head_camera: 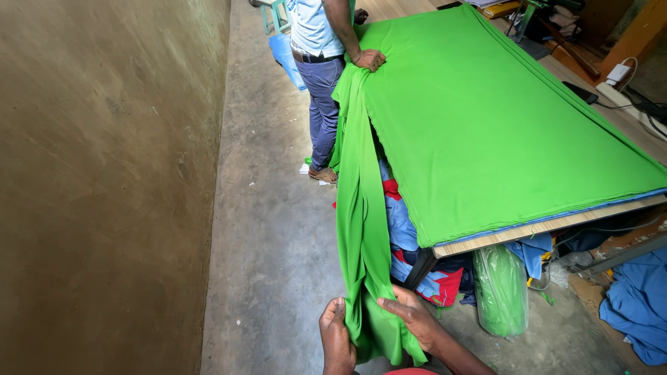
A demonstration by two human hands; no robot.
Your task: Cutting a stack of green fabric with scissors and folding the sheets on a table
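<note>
A long strip of bright green fabric (361, 208) hangs off the left edge of the table and runs down to me. My left hand (336, 338) grips its lower end from the left. My right hand (415, 316) pinches the same bunched end from the right. Layers of green fabric (486, 118) lie spread flat over the wooden table (542, 228). At the far corner a co-worker in a light shirt and jeans presses a hand (369, 59) on the fabric where the strip starts.
A brown wall (104, 187) runs along the left, with a concrete floor aisle (271, 229) beside the table. Blue and red cloth (410, 243) is piled under the table, next to a green plastic bag (500, 288). Blue cloth (639, 305) lies at the right.
</note>
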